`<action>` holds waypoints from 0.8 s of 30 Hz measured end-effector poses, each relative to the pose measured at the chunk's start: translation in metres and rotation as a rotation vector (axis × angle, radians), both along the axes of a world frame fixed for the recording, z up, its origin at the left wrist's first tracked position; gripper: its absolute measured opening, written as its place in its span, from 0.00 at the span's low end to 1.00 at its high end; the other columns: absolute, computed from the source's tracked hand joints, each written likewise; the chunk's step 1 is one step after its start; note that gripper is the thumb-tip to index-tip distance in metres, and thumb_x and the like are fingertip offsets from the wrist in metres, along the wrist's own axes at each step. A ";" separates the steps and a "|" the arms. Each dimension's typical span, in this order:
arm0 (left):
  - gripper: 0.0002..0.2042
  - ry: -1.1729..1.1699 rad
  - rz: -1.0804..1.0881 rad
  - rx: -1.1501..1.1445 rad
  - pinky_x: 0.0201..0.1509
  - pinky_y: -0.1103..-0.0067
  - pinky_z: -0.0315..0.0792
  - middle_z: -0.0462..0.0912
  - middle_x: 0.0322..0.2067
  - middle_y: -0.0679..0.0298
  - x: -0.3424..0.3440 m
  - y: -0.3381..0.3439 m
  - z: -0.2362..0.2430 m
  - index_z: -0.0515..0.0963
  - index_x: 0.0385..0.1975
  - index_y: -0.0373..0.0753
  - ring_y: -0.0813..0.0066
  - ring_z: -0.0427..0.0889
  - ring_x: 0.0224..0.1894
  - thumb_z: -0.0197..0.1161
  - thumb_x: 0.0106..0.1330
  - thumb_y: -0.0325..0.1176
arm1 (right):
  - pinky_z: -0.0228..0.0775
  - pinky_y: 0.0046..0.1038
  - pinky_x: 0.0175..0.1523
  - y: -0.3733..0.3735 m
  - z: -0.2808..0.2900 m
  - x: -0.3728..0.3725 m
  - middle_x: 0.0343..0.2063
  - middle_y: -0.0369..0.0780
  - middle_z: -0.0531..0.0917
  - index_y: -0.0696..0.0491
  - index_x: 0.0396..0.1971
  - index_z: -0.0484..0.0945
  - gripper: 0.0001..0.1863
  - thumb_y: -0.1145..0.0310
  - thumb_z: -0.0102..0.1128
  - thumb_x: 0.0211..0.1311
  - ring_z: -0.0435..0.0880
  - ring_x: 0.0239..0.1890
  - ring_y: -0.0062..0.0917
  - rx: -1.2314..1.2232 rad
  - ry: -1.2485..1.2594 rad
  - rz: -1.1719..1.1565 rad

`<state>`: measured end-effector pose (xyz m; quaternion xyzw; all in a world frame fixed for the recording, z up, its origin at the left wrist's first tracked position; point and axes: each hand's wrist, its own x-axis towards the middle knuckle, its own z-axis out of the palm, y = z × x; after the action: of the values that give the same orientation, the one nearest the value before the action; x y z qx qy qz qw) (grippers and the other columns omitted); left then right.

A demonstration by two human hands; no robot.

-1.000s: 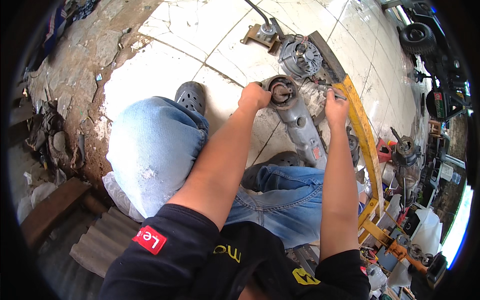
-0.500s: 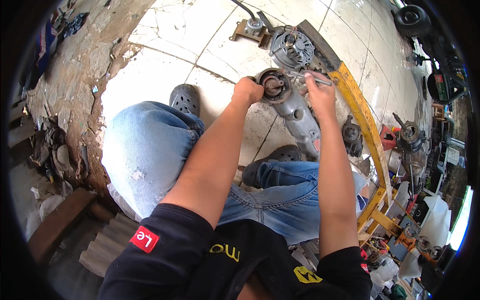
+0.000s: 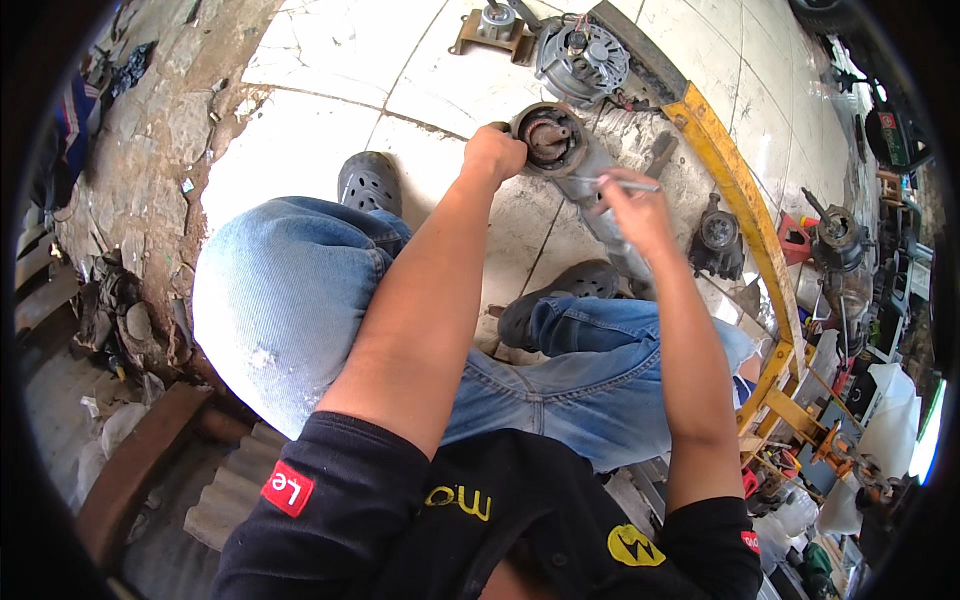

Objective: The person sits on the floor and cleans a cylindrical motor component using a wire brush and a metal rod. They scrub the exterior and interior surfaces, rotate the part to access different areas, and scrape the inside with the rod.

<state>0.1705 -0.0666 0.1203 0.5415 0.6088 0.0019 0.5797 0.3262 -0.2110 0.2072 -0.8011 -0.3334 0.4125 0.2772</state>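
L hand [image 3: 495, 155] is gripping the rim of a long grey metal housing [image 3: 582, 160] at its open round end; fingers are curling in & clamping on that rim, undersides hidden. The housing is sitting out front btwn the person's feet, its round end facing up & its body running down toward the R shoe [image 3: 588, 277]. Inside the round end, a stubby shaft [image 3: 548, 135] is poking up w/ reddish bits around it.

R hand [image 3: 638, 212] is holding a slim metal tool [image 3: 640, 186], fingers closing tight on it. Tool's pointing L, passing over the housing body just below the round end; can't tell if tip's touching. R hand & forearm are hiding part of the housing.

Nearby: a round finned motor unit [image 3: 583, 60] is lying on the tiled floor [image 3: 430, 85] just past the round end, w/ a brown bracket [image 3: 520, 45] sitting to its L. A yellow metal frame [image 3: 735, 165] is running down the R side, its top bar showing dark metal. A dark cast part [image 3: 718, 232] is standing btwn the R forearm & that frame; a red stand [image 3: 795, 240] is sitting beyond it. L shoe [image 3: 369, 183], a dark clog w/ holes, is resting on the tiles, well apart from the housing.
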 end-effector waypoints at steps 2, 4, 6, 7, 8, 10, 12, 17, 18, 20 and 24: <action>0.24 -0.014 0.010 -0.008 0.50 0.72 0.78 0.84 0.48 0.52 -0.004 0.002 -0.001 0.76 0.58 0.40 0.59 0.84 0.46 0.62 0.60 0.37 | 0.70 0.22 0.29 -0.001 0.002 0.026 0.28 0.38 0.86 0.55 0.45 0.83 0.14 0.62 0.59 0.67 0.83 0.26 0.18 -0.002 -0.113 -0.119; 0.25 -0.037 0.003 -0.020 0.47 0.73 0.79 0.84 0.47 0.53 -0.005 0.002 -0.002 0.75 0.60 0.41 0.60 0.85 0.43 0.63 0.60 0.38 | 0.68 0.20 0.28 -0.014 -0.006 0.059 0.33 0.37 0.87 0.54 0.45 0.83 0.14 0.62 0.58 0.69 0.83 0.27 0.18 0.047 -0.199 -0.143; 0.25 -0.056 -0.003 -0.016 0.46 0.73 0.79 0.84 0.46 0.53 -0.007 0.009 -0.015 0.75 0.60 0.42 0.61 0.85 0.43 0.64 0.61 0.38 | 0.67 0.19 0.28 -0.004 0.011 0.039 0.34 0.36 0.87 0.53 0.46 0.83 0.14 0.61 0.57 0.69 0.83 0.27 0.17 0.060 -0.122 -0.081; 0.26 -0.063 -0.010 -0.022 0.45 0.73 0.79 0.85 0.46 0.53 -0.010 0.008 -0.020 0.74 0.61 0.42 0.62 0.85 0.42 0.64 0.61 0.39 | 0.67 0.19 0.28 0.004 0.021 0.017 0.35 0.36 0.87 0.53 0.47 0.83 0.14 0.62 0.57 0.70 0.83 0.27 0.17 0.078 -0.047 -0.033; 0.25 -0.058 -0.018 -0.040 0.46 0.73 0.78 0.85 0.46 0.53 -0.008 0.006 -0.019 0.75 0.60 0.42 0.62 0.85 0.43 0.65 0.61 0.39 | 0.67 0.19 0.28 0.009 0.025 0.002 0.35 0.36 0.88 0.53 0.47 0.83 0.14 0.62 0.57 0.70 0.83 0.27 0.17 0.101 0.022 0.006; 0.25 -0.050 -0.042 -0.065 0.46 0.73 0.78 0.84 0.47 0.53 -0.004 0.007 -0.010 0.75 0.60 0.42 0.62 0.85 0.44 0.65 0.62 0.38 | 0.72 0.21 0.33 0.009 0.010 -0.001 0.23 0.36 0.86 0.55 0.45 0.83 0.15 0.61 0.60 0.67 0.81 0.23 0.17 0.075 0.053 0.016; 0.25 -0.055 -0.038 -0.016 0.49 0.73 0.77 0.84 0.48 0.52 -0.008 0.005 -0.017 0.75 0.60 0.43 0.62 0.84 0.46 0.66 0.62 0.38 | 0.72 0.23 0.33 0.014 -0.004 0.013 0.22 0.36 0.86 0.54 0.46 0.83 0.15 0.61 0.60 0.66 0.82 0.24 0.17 -0.066 -0.118 -0.020; 0.26 -0.089 -0.044 -0.044 0.48 0.73 0.76 0.84 0.47 0.54 -0.010 0.006 -0.012 0.71 0.63 0.40 0.68 0.84 0.45 0.65 0.64 0.35 | 0.72 0.25 0.33 0.029 0.005 0.008 0.23 0.39 0.87 0.53 0.41 0.84 0.12 0.63 0.59 0.66 0.83 0.22 0.19 0.151 -0.095 -0.138; 0.27 -0.093 -0.055 -0.039 0.46 0.73 0.76 0.85 0.46 0.55 -0.010 0.008 -0.014 0.69 0.65 0.39 0.71 0.84 0.43 0.64 0.65 0.34 | 0.73 0.25 0.33 0.028 0.002 0.008 0.24 0.40 0.87 0.53 0.41 0.84 0.11 0.63 0.59 0.66 0.83 0.22 0.19 0.122 -0.027 -0.063; 0.27 -0.074 -0.072 -0.022 0.50 0.73 0.76 0.85 0.46 0.54 -0.009 0.007 -0.011 0.69 0.65 0.38 0.69 0.84 0.44 0.64 0.65 0.34 | 0.73 0.25 0.33 0.025 -0.006 0.010 0.25 0.40 0.87 0.54 0.41 0.84 0.11 0.64 0.59 0.66 0.83 0.22 0.19 0.062 0.106 0.084; 0.29 -0.074 -0.086 -0.027 0.53 0.72 0.76 0.84 0.47 0.51 -0.007 0.006 0.001 0.66 0.66 0.36 0.66 0.84 0.46 0.64 0.65 0.33 | 0.73 0.24 0.32 0.025 -0.005 0.037 0.27 0.40 0.87 0.56 0.42 0.83 0.13 0.63 0.60 0.65 0.84 0.23 0.19 0.139 -0.036 -0.103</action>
<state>0.1636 -0.0605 0.1209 0.5588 0.5629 -0.0113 0.6089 0.3635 -0.1861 0.2024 -0.8033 -0.3243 0.3592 0.3471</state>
